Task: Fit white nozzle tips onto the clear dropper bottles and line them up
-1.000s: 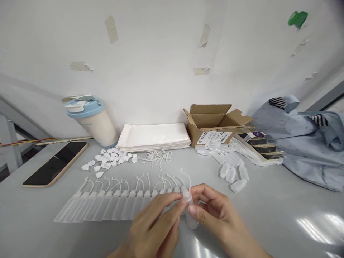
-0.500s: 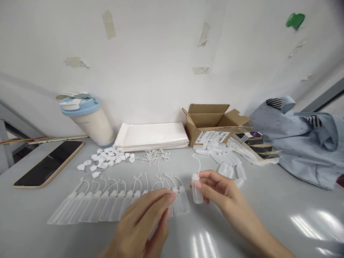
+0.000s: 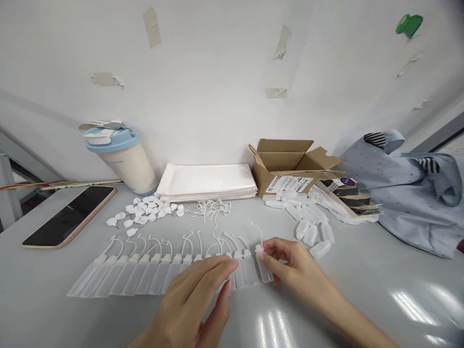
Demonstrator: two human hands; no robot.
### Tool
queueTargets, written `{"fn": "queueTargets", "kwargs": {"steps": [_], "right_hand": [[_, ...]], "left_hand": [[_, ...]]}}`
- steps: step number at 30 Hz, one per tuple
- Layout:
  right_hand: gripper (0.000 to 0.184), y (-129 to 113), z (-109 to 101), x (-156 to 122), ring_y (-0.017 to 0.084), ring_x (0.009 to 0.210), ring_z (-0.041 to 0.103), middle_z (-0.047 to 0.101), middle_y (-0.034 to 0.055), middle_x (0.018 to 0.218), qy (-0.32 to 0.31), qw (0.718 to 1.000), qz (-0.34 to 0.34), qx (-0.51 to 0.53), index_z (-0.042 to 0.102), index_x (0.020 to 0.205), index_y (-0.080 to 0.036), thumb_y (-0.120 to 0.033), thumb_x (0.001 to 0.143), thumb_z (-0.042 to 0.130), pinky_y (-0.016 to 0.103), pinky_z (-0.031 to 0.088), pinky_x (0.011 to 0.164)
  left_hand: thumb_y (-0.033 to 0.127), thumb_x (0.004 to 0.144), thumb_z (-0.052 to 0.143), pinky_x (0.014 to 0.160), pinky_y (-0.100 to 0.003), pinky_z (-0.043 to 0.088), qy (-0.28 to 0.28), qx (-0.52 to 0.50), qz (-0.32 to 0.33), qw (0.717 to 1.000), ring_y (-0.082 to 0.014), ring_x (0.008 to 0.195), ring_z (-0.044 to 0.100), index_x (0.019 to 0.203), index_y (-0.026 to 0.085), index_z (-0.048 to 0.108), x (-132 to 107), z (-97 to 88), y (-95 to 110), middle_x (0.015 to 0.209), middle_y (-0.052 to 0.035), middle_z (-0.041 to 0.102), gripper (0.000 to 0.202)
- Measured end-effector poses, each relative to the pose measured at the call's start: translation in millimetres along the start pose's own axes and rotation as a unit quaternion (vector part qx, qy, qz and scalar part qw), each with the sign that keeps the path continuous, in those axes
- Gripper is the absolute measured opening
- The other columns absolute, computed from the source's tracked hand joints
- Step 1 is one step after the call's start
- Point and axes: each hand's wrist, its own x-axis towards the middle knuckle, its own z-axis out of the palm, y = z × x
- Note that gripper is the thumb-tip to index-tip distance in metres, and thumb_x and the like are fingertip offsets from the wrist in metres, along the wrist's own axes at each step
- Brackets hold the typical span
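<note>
My right hand (image 3: 290,263) pinches a small translucent plastic bottle (image 3: 264,268) near its neck. A thin white strap curls up from the bottle's top. This bottle sits at the right end of a row of similar strapped bottles (image 3: 125,278), beside the last one with a narrow gap. My left hand (image 3: 199,295) hovers over the right part of that row and hides some bottles. Its thumb and fingers are apart, with nothing seen between them.
Behind the row lie white caps (image 3: 145,210) and loose white straps (image 3: 210,210). Strapless bottles (image 3: 310,234) are piled before an open cardboard box (image 3: 264,179). White envelopes (image 3: 208,181), a phone (image 3: 68,217), a tumbler (image 3: 130,166) and blue cloth (image 3: 409,198) stand or lie around.
My right hand has moved the bottle down and slightly left, to the end of the row, and the bottle has tilted. My left hand stays almost where it was.
</note>
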Motion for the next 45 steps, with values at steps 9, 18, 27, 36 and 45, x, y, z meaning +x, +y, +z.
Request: {"fn": "queueTargets", "kwargs": {"steps": [9,18,27,36,45], "right_hand": [[0.019,5.5,5.7,0.0,0.017,0.058,0.056,0.057,0.0009,0.065,0.019,0.994,-0.037,-0.105,0.066,0.08,-0.015,-0.028,0.085,0.052,0.028,0.046,0.053],[0.025,9.2,6.4,1.7,0.021,0.064,0.06,0.061,0.006,0.074,0.023,0.989,-0.047,-0.136,0.066,0.087,-0.013,-0.032,0.088,0.049,0.032,0.048,0.055],[0.024,7.4,4.9,0.4,0.023,0.07,0.063,0.068,0.009,0.08,0.025,0.98,-0.073,-0.183,0.07,0.093,-0.013,-0.027,0.089,0.051,0.033,0.046,0.061],[0.026,9.3,0.7,1.4,0.021,0.072,0.065,0.071,0.0092,0.089,0.018,0.975,-0.064,-0.21,0.07,0.102,-0.013,-0.023,0.086,0.053,0.032,0.048,0.064],[0.032,10.5,-3.5,-0.7,0.018,0.068,0.063,0.066,0.0074,0.097,-0.002,0.967,-0.089,-0.239,0.062,0.117,-0.018,-0.02,0.087,0.051,0.032,0.05,0.064]], "left_hand": [[0.005,0.088,0.053,0.077,-0.023,0.061,-0.002,-0.022,-0.003,1.0,-0.0145,0.085,0.072,0.108,0.014,0.062,6.6,-0.5,2.6,0.094,-0.0046,0.074,0.023],[0.006,0.09,0.053,0.08,-0.023,0.06,-0.003,-0.022,-0.004,1.0,-0.0142,0.088,0.071,0.109,0.013,0.062,3.8,1.2,1.1,0.096,-0.0052,0.073,0.022],[0.004,0.088,0.053,0.075,-0.024,0.06,0.007,-0.014,0.034,0.999,-0.0145,0.085,0.07,0.108,0.011,0.062,8.1,3.4,-1.5,0.092,-0.006,0.073,0.023],[0.001,0.086,0.053,0.077,-0.025,0.057,0.01,-0.006,0.032,0.999,-0.0156,0.086,0.067,0.103,0.009,0.063,8.0,8.1,-5.5,0.092,-0.0086,0.071,0.022],[0.002,0.085,0.053,0.077,-0.025,0.058,0.005,-0.004,0.032,0.999,-0.0164,0.086,0.068,0.104,0.01,0.063,8.9,6.6,-4.9,0.092,-0.0087,0.071,0.023]]}}
